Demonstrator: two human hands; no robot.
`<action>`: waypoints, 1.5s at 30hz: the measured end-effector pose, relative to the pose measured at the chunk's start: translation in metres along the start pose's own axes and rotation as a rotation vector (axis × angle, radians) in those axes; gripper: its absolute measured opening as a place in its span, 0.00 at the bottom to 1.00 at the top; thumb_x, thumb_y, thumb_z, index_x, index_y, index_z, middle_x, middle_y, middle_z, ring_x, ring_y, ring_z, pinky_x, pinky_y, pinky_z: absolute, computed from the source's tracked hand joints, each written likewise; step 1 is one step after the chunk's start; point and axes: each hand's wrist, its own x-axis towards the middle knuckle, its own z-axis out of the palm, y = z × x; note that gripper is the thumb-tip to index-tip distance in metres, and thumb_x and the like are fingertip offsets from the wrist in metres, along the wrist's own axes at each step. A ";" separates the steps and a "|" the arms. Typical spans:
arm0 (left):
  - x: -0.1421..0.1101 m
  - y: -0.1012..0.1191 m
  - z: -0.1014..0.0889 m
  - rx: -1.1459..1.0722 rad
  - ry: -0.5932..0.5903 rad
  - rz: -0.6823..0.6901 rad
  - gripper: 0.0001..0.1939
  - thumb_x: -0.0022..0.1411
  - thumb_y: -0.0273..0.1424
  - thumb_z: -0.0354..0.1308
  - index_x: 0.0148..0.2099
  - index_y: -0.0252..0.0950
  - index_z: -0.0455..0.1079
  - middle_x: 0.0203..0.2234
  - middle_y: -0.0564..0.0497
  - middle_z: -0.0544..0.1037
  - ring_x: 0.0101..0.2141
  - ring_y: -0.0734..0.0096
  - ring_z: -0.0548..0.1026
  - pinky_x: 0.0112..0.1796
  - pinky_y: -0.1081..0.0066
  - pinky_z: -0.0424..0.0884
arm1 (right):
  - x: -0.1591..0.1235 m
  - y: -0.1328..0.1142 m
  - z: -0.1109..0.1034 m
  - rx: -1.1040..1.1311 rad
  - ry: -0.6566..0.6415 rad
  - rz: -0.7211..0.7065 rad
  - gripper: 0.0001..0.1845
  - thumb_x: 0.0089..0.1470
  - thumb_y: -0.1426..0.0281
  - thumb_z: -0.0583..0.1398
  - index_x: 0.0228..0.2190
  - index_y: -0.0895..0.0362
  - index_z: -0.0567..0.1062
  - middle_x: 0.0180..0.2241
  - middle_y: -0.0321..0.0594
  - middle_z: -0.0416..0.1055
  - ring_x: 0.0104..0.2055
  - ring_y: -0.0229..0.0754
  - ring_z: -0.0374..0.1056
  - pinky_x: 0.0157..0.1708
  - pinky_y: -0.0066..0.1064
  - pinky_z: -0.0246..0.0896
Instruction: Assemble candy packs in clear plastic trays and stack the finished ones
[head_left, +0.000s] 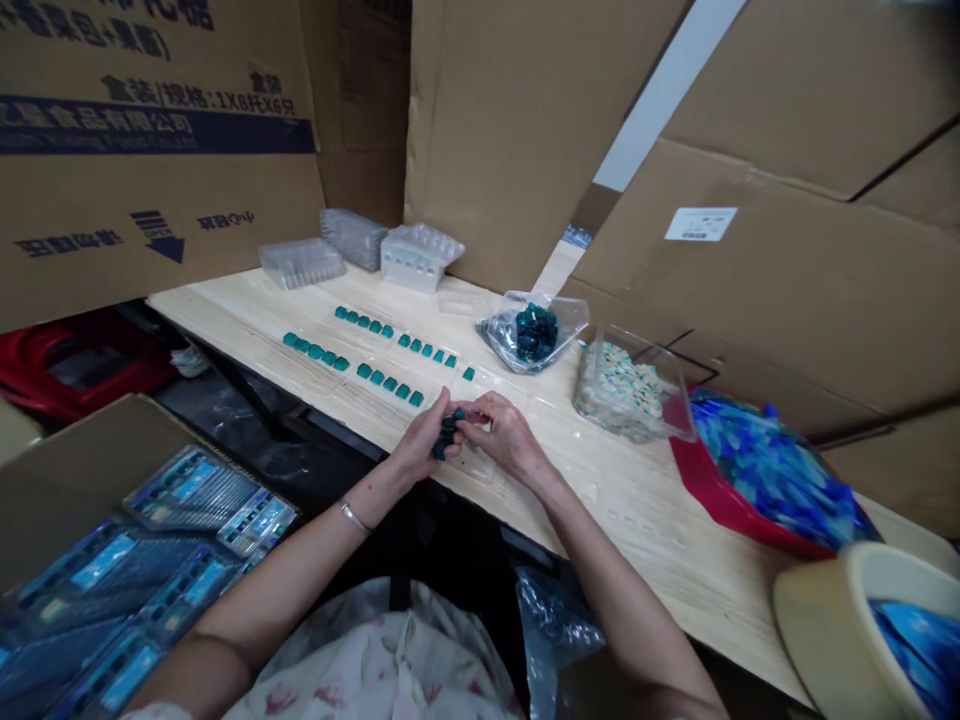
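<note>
My left hand (421, 445) is closed round several small teal plastic pieces (447, 434), just above the near edge of the pale wooden table (645, 520). My right hand (501, 432) meets it, fingertips pinched on one of those teal pieces. In front of the hands lies a clear plastic tray (420, 365) with rows of teal pieces (390, 383) set into it. A clear bag of loose teal pieces (534, 332) sits just beyond, to the right.
A clear bag of pale small parts (624, 390) and a red tub of blue packets (757, 470) stand at the right. Stacked clear trays (352, 250) sit at the back. Cardboard boxes wall the table. A box of blue packs (150, 570) lies lower left, a cream bowl (855, 620) lower right.
</note>
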 end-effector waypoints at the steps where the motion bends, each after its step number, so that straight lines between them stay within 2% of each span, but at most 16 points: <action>1: 0.001 -0.003 0.002 0.033 -0.004 0.001 0.25 0.58 0.48 0.52 0.38 0.29 0.73 0.17 0.53 0.65 0.16 0.82 0.60 0.13 0.82 0.51 | -0.003 0.000 0.002 -0.024 0.014 0.008 0.08 0.49 0.74 0.60 0.32 0.53 0.78 0.27 0.38 0.69 0.32 0.40 0.65 0.35 0.33 0.61; 4: 0.003 -0.009 0.009 0.077 -0.006 0.010 0.26 0.58 0.50 0.50 0.38 0.29 0.73 0.15 0.54 0.63 0.15 0.82 0.60 0.14 0.82 0.51 | -0.010 0.004 0.003 -0.030 0.053 0.028 0.09 0.48 0.76 0.60 0.32 0.53 0.78 0.28 0.38 0.71 0.33 0.41 0.65 0.37 0.35 0.61; 8: 0.001 -0.010 0.015 0.108 0.010 0.037 0.27 0.57 0.50 0.50 0.37 0.28 0.73 0.15 0.53 0.65 0.15 0.82 0.60 0.14 0.82 0.51 | -0.015 0.009 0.002 0.064 0.105 0.088 0.10 0.48 0.73 0.60 0.35 0.53 0.77 0.29 0.38 0.72 0.30 0.39 0.65 0.34 0.33 0.63; 11: 0.001 -0.009 0.018 0.132 0.000 0.048 0.27 0.58 0.49 0.51 0.40 0.29 0.72 0.15 0.54 0.65 0.14 0.83 0.59 0.14 0.81 0.51 | -0.016 0.014 0.001 0.301 0.208 0.215 0.07 0.45 0.69 0.63 0.31 0.56 0.75 0.27 0.37 0.71 0.27 0.37 0.66 0.30 0.30 0.64; 13: 0.002 -0.008 0.019 0.149 -0.009 0.059 0.25 0.57 0.48 0.53 0.41 0.29 0.72 0.18 0.53 0.67 0.15 0.84 0.60 0.14 0.82 0.50 | -0.015 0.018 -0.002 0.486 0.253 0.307 0.12 0.41 0.66 0.65 0.30 0.57 0.74 0.27 0.37 0.72 0.27 0.36 0.67 0.30 0.29 0.65; 16: 0.003 -0.009 0.017 0.226 -0.053 0.074 0.20 0.53 0.43 0.59 0.41 0.30 0.72 0.22 0.52 0.69 0.16 0.85 0.60 0.14 0.83 0.49 | -0.015 0.023 -0.010 0.670 0.241 0.383 0.17 0.37 0.64 0.68 0.31 0.58 0.73 0.28 0.37 0.74 0.29 0.37 0.70 0.33 0.30 0.67; 18: 0.004 -0.011 0.016 0.303 -0.068 0.084 0.20 0.52 0.41 0.62 0.43 0.31 0.72 0.19 0.56 0.66 0.15 0.86 0.57 0.14 0.83 0.49 | -0.016 0.024 -0.014 0.725 0.213 0.400 0.18 0.36 0.64 0.68 0.31 0.58 0.73 0.28 0.37 0.74 0.30 0.37 0.71 0.35 0.30 0.67; 20: 0.004 -0.012 0.015 0.364 -0.043 0.105 0.21 0.51 0.40 0.62 0.44 0.31 0.71 0.15 0.59 0.62 0.14 0.86 0.55 0.14 0.82 0.50 | -0.018 0.024 -0.017 0.747 0.201 0.411 0.18 0.36 0.64 0.69 0.31 0.58 0.73 0.28 0.36 0.74 0.30 0.37 0.71 0.35 0.30 0.67; 22: 0.004 -0.013 0.015 0.387 0.003 0.130 0.22 0.49 0.39 0.64 0.44 0.31 0.70 0.14 0.60 0.62 0.14 0.86 0.55 0.14 0.82 0.50 | -0.019 0.023 -0.019 0.760 0.206 0.417 0.19 0.35 0.64 0.69 0.31 0.57 0.73 0.28 0.35 0.74 0.29 0.37 0.72 0.34 0.31 0.68; 26: 0.005 -0.010 0.014 0.323 0.026 0.124 0.20 0.44 0.37 0.68 0.38 0.33 0.69 0.20 0.58 0.68 0.14 0.88 0.57 0.14 0.82 0.49 | -0.019 0.020 -0.020 0.817 0.209 0.414 0.19 0.35 0.64 0.69 0.31 0.57 0.73 0.28 0.35 0.73 0.27 0.36 0.71 0.33 0.31 0.68; 30: 0.007 -0.008 0.010 0.223 -0.087 0.073 0.16 0.46 0.37 0.67 0.34 0.31 0.70 0.15 0.61 0.60 0.14 0.89 0.53 0.15 0.82 0.46 | -0.019 0.018 -0.019 0.904 0.219 0.405 0.18 0.36 0.65 0.69 0.31 0.57 0.72 0.25 0.34 0.72 0.27 0.36 0.71 0.34 0.32 0.68; 34: 0.009 -0.010 0.008 0.156 -0.081 0.103 0.15 0.47 0.36 0.67 0.34 0.30 0.70 0.16 0.60 0.60 0.14 0.89 0.52 0.15 0.82 0.45 | -0.020 0.019 -0.013 0.802 0.183 0.361 0.17 0.42 0.62 0.66 0.34 0.57 0.74 0.25 0.35 0.72 0.28 0.37 0.70 0.33 0.32 0.68; 37: 0.012 -0.012 0.007 0.154 -0.071 0.097 0.15 0.46 0.36 0.67 0.33 0.30 0.70 0.15 0.60 0.59 0.14 0.89 0.53 0.14 0.82 0.46 | -0.022 0.021 -0.010 0.535 0.183 0.242 0.16 0.45 0.62 0.64 0.37 0.56 0.76 0.29 0.38 0.72 0.30 0.37 0.69 0.32 0.30 0.67; 41: 0.016 -0.012 0.003 0.187 -0.022 0.080 0.16 0.46 0.36 0.67 0.33 0.31 0.71 0.13 0.61 0.60 0.13 0.88 0.53 0.14 0.82 0.47 | -0.020 0.027 -0.011 0.194 0.177 0.069 0.10 0.50 0.66 0.61 0.35 0.56 0.77 0.30 0.40 0.71 0.29 0.37 0.67 0.29 0.28 0.64; 43: 0.015 -0.010 0.001 0.168 0.006 0.082 0.16 0.46 0.35 0.67 0.35 0.30 0.72 0.18 0.56 0.68 0.14 0.89 0.55 0.14 0.83 0.48 | -0.013 0.035 -0.013 0.122 0.187 0.044 0.10 0.51 0.66 0.60 0.35 0.57 0.77 0.30 0.41 0.71 0.29 0.37 0.66 0.29 0.28 0.63; 45: 0.013 -0.007 0.000 0.141 0.032 0.088 0.17 0.46 0.34 0.68 0.37 0.29 0.73 0.28 0.49 0.74 0.16 0.89 0.56 0.14 0.84 0.49 | 0.000 0.047 -0.016 0.061 0.210 0.042 0.10 0.51 0.67 0.60 0.35 0.57 0.76 0.30 0.41 0.71 0.30 0.38 0.67 0.31 0.29 0.63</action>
